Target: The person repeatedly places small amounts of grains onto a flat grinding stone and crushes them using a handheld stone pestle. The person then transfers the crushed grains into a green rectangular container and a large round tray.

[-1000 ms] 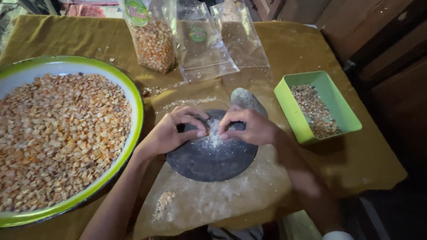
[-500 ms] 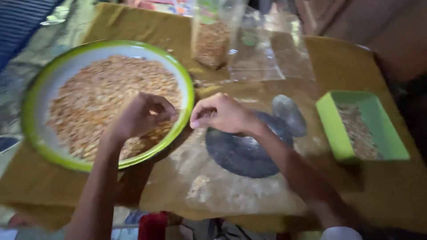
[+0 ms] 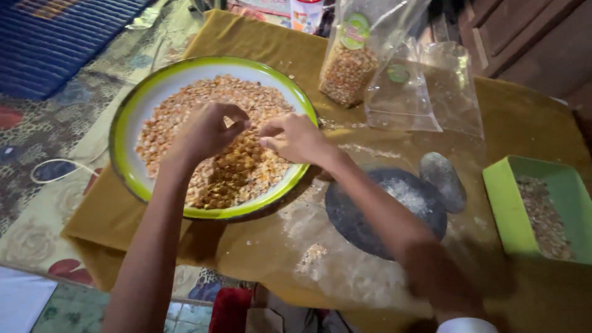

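The white basin (image 3: 148, 102) has a green rim; the kernels (image 3: 228, 166) are pale orange; the worktop (image 3: 259, 43) cloth is mustard; the tray (image 3: 502, 185) is green.

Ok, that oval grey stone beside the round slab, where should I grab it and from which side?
Probably take the oval stone across its narrow middle, coming down from above. It lies flat on the table, its long axis running roughly away from the person, with the round slab at its left edge, so fingers would likely fit best at its ends or right side.
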